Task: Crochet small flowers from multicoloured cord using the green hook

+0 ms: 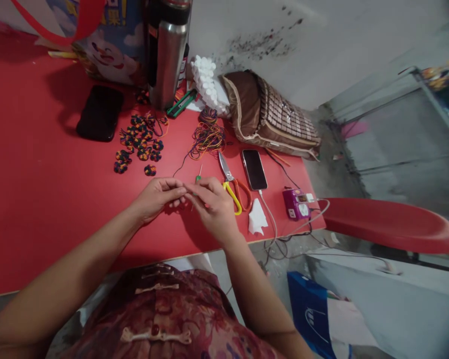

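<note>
Over the front part of the red table, my left hand (160, 198) and my right hand (214, 207) meet, thumbs and fingertips pinched together on a thin dark cord (180, 166). The cord runs from my left fingers up to a loose tangle of multicoloured cord (208, 137). What lies between the fingertips is too small to make out fully. A thin tool with a green handle (198, 178) shows just beyond my right fingers, partly hidden by them. To the left are several small knotted cord pieces (140, 137) in dark, orange and red.
Scissors (232, 182) and a charging phone (254, 169) lie right of my right hand, near a crumpled tissue (258, 217) and a purple power socket (297, 203). Behind stand a steel flask (167, 60), a green cutter (181, 103) and a brown cushion (273, 112). A black phone (100, 113) lies left.
</note>
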Tool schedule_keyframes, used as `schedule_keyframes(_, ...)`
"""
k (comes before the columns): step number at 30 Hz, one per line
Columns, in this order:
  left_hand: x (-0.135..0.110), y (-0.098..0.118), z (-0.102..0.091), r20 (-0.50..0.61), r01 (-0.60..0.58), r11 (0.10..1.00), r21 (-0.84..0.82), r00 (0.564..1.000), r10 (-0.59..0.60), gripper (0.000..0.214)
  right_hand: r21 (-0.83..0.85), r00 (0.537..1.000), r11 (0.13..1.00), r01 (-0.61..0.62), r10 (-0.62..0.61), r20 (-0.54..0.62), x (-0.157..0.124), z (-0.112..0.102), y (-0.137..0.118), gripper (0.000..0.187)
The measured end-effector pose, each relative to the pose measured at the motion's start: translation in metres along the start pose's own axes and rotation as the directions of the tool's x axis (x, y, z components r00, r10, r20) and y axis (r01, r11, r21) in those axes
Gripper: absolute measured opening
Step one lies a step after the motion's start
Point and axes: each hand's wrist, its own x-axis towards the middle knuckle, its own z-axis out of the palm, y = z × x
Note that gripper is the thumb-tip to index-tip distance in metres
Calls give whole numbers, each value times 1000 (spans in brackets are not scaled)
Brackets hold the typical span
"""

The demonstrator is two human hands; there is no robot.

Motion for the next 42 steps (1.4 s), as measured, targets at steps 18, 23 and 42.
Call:
schedule_keyframes(18, 4, 37, -31, -159, -231, 948, -220, 967, 199, 11, -668, 607, 709, -227, 639, 473, -151, -128, 22, 53)
schedule_keyframes(23, 8, 34, -27, -136, -225, 927, -301, 972, 192, 11, -290, 675, 842, -456, 539, 504, -106, -108, -9, 34)
schedule_keyframes(42, 12, 24, -26, -176, -468, 874, 128, 857, 484, 57, 886, 843, -7, -463, 305, 443, 96, 75, 6, 27)
